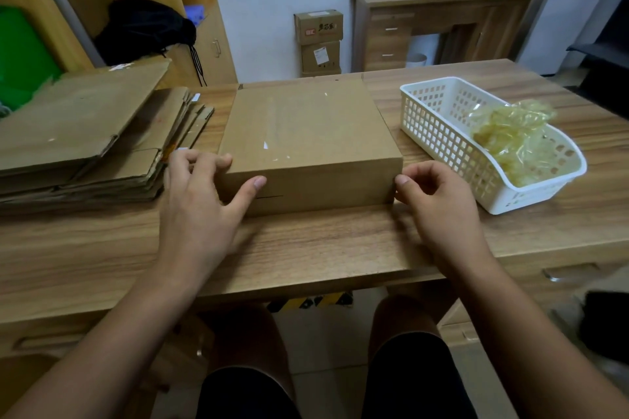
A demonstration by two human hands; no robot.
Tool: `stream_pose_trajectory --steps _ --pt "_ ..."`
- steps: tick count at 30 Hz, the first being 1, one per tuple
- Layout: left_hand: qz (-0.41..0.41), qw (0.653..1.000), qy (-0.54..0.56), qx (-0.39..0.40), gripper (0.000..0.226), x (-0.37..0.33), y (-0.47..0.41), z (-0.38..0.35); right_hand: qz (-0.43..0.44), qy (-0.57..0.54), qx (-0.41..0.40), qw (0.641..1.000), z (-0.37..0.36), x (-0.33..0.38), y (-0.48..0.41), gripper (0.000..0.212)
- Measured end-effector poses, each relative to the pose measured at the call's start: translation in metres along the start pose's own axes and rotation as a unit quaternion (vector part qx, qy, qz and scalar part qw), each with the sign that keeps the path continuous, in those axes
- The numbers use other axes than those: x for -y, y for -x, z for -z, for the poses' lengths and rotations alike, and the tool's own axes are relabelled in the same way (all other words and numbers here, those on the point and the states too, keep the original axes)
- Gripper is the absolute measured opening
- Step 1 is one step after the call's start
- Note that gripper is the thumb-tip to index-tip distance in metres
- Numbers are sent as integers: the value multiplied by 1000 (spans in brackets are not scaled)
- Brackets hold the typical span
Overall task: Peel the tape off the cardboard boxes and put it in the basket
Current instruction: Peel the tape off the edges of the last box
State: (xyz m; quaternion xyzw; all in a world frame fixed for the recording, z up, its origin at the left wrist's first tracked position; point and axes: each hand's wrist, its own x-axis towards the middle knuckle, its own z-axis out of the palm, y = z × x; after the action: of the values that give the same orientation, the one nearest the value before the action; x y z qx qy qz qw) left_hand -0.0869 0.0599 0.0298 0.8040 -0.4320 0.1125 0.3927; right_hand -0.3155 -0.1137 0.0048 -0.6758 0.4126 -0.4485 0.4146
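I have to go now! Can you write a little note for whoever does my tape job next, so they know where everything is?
Left hand: open, fingers against the box's left near corner, thumb on its front face.
Right hand: fingers curled, thumb tip at the box's right near corner, nothing visibly held.
Box: mid-table, clear tape across its top.
Basket: right of the box, holding a wad of peeled tape.
Flattened cardboard: stacked on the left.
Left to do: peel this box's tape and drop it in the basket.
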Motion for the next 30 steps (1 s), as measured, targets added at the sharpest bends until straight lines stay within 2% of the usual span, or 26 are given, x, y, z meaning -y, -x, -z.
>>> stream_pose_trajectory --steps 4,7,13,30 --pt "-110 990 -80 40 44 -11 -14 2 20 -25 -13 999 -4 -1 6 13" --pt "-179 973 -91 113 54 -19 -23 1 45 -20 -28 998 -5 -2 13 23" --pt "-192 943 -161 217 65 -29 -46 -8 65 4 -19 998 -5 -4 23 31" --pt "-207 963 -134 104 42 -36 -43 -18 85 -1 4 996 -17 0 30 40"
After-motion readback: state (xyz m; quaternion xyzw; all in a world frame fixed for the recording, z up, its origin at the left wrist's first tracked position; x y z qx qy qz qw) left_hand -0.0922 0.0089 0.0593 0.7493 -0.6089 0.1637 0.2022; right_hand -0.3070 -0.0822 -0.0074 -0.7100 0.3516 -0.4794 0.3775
